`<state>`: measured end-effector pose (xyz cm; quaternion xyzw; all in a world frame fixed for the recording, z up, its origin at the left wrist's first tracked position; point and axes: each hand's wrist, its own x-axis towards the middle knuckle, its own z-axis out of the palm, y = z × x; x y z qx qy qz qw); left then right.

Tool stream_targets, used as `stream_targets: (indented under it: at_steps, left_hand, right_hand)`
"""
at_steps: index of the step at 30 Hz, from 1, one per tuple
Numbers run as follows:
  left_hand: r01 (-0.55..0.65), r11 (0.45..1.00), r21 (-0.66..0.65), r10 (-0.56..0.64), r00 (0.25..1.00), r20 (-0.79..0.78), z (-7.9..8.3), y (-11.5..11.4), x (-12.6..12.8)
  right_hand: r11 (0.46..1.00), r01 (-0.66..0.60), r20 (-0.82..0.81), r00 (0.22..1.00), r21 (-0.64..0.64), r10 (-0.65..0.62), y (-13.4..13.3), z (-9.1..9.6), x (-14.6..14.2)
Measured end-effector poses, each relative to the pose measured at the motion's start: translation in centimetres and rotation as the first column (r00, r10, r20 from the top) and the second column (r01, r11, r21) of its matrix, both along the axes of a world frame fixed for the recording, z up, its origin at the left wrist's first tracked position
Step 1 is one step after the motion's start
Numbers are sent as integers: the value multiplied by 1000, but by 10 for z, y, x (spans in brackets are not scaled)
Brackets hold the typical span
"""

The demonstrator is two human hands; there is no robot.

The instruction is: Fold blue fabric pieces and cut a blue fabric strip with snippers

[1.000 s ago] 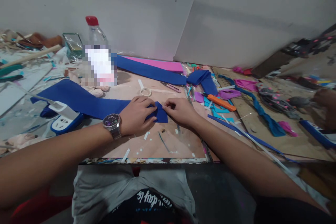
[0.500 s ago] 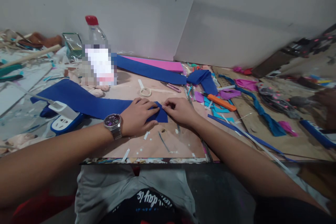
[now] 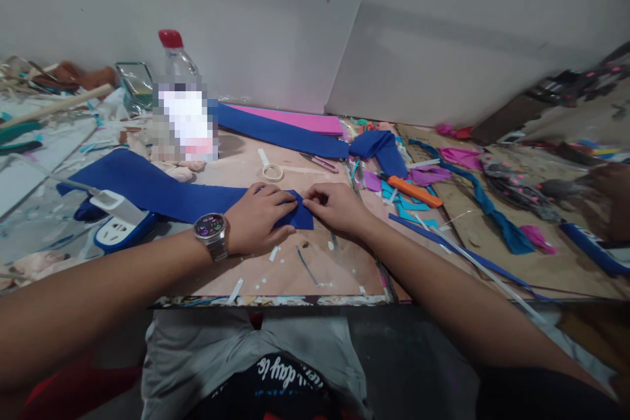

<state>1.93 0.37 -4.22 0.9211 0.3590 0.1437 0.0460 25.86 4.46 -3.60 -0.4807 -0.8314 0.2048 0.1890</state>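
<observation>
A wide blue strip (image 3: 162, 189), fabric-like, runs from the left toward the middle of the worktable. My left hand (image 3: 258, 218) lies palm down across the strip near its right end, fingers extended and slightly apart; a watch is on that wrist. At the very end of the strip, my right hand (image 3: 337, 209) is closed, with thumb and forefinger pinched at the blue edge. How much cloth sits between those fingertips is partly hidden. A roll of cream tape (image 3: 272, 173) lies just beyond the hands, near a pink-handled tool (image 3: 325, 164).
Behind lie another blue strip (image 3: 280, 134) and a pink strip (image 3: 300, 121). An orange cutter (image 3: 415, 191) rests among scraps at right. A red-capped bottle (image 3: 181, 62) stands back left, partly blurred. A power strip (image 3: 121, 231) is at left. Another person's hand (image 3: 613, 187) shows far right.
Both hands keep the same place on the blue strip. The whole view has shifted very slightly; otherwise nothing has visibly moved.
</observation>
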Motion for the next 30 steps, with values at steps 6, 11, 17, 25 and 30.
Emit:
stream_targets:
  at_steps: [6, 11, 17, 25, 30]
  left_hand:
    - [-35, 999, 26, 35, 999, 1, -1, -1, -1]
    - [-56, 998, 12, 56, 998, -1, -1, -1, -1]
    - [-39, 999, -21, 39, 999, 14, -3, 1, -2]
    - [-35, 999, -18, 36, 999, 15, -2, 2, -3]
    - [-45, 999, -8, 45, 999, 19, -2, 1, -3]
  right_hand:
    - [1000, 13, 2, 1000, 9, -13, -2, 2, -1]
    - [1000, 10, 0, 1000, 3, -10, -2, 2, -2]
    - [1000, -28, -33, 999, 3, 28, -1, 1, 0]
    - [997, -78, -130, 989, -19, 75, -1, 0, 0]
    - [994, -109, -161, 982, -22, 104, -2, -2, -1]
